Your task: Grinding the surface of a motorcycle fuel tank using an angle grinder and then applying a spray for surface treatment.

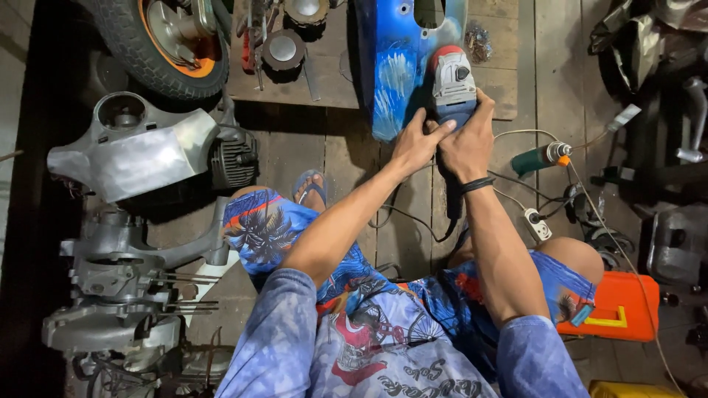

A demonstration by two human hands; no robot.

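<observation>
Packages: an orange plastic case [623, 308], box-shaped with a yellow latch on its front, lies on the floor to the right of the right grip [466, 140] and nearer to the person, touching the person's right knee.
Second package: a yellow container [634, 390], only its top edge in view, sits just below the orange case, at the bottom border of the view.
Labels: a small dark mark on the grey head of the tool under the right grip; too small to tell if it is a label.
Signs: none in view.
Screens: none in view.
</observation>
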